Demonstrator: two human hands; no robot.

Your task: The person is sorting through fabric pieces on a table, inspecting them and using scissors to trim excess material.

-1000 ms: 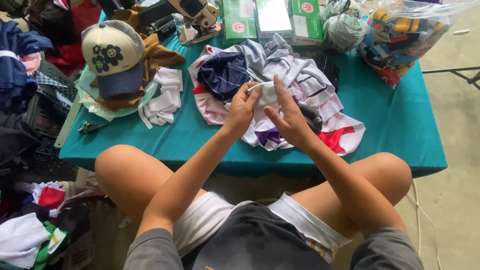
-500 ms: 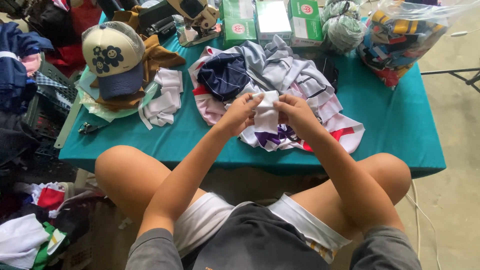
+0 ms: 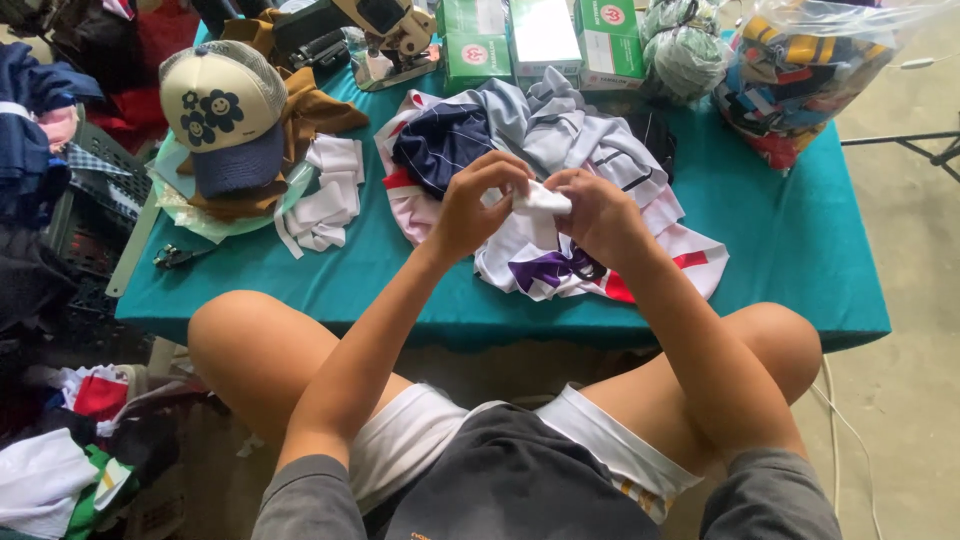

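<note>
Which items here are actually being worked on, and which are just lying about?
In hand:
- left hand
- right hand
- white cloth pinched between both
- clothes pile beneath

Lying about:
- cap
- white strips
- green boxes
- plastic bag
- table

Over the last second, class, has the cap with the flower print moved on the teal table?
No. The cap with the flower print sits at the same spot by the far-left corner of the teal table, atop brown cloth.
</note>
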